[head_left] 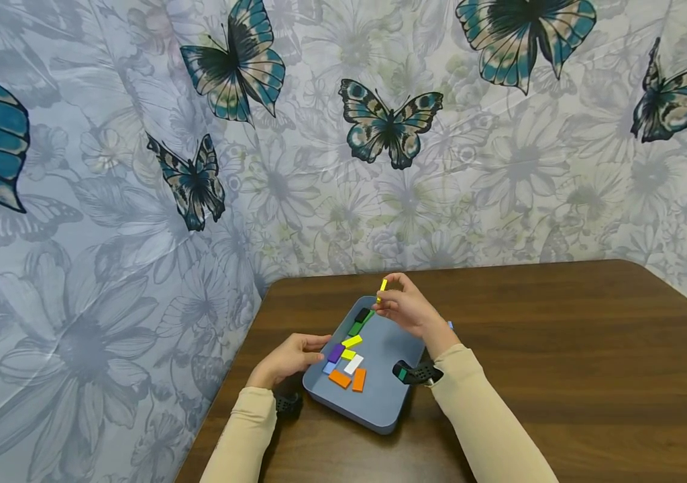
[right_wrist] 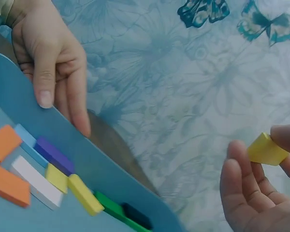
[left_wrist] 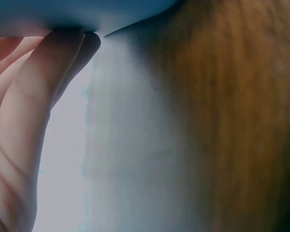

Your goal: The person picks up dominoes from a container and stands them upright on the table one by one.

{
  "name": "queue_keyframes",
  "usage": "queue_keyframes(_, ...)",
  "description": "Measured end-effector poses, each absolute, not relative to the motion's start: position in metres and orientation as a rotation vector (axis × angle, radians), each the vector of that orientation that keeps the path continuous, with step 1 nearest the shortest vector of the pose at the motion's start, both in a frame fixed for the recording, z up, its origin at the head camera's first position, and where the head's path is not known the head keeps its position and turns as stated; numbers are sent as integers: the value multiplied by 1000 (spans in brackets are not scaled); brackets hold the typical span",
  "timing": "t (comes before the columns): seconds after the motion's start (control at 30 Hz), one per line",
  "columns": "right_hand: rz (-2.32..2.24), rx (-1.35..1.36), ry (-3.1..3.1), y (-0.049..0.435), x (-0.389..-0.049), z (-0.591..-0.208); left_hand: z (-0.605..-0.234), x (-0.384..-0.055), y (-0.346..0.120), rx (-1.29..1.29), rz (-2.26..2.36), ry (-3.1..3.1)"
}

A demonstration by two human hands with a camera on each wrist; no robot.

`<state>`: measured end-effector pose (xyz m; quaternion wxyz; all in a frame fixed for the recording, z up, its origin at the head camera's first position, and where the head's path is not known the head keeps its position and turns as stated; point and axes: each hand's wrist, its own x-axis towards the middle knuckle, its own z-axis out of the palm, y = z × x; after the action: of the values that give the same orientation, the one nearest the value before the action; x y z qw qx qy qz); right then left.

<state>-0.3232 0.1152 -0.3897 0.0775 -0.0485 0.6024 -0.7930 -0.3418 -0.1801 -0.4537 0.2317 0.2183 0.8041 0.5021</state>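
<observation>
A blue-grey tray (head_left: 380, 402) on the table holds several small coloured blocks. My left hand (head_left: 286, 362) grips the tray's left rim, its thumb at the rim and its fingers along the outer wall, as the right wrist view also shows. Above the tray's far end, my right hand (head_left: 406, 308) pinches a yellow block (right_wrist: 267, 149) between thumb and fingers. Inside the tray lie two orange blocks (head_left: 359, 380), a white block (head_left: 353, 364), a purple block (head_left: 335, 353), a light blue block (right_wrist: 31, 144), two yellow blocks (right_wrist: 85, 195), green pieces (right_wrist: 113, 208) and a black block (head_left: 362, 314).
The brown wooden table (head_left: 561, 349) stretches far to the right of the tray. A small light blue piece (head_left: 450, 325) shows just past my right wrist. Behind the table stands a wall (head_left: 307, 201) with butterfly and flower patterns.
</observation>
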Motion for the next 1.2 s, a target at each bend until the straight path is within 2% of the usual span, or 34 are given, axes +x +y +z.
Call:
queue_keyframes(0.8,-2200,-288,2423,200,-276,-381,-458,-344,-188,624,1382,2199)
queue_keyframes(1.2,-2037,-193,2614,232,-268,-396,-457,-347,-187,625,1368,2209)
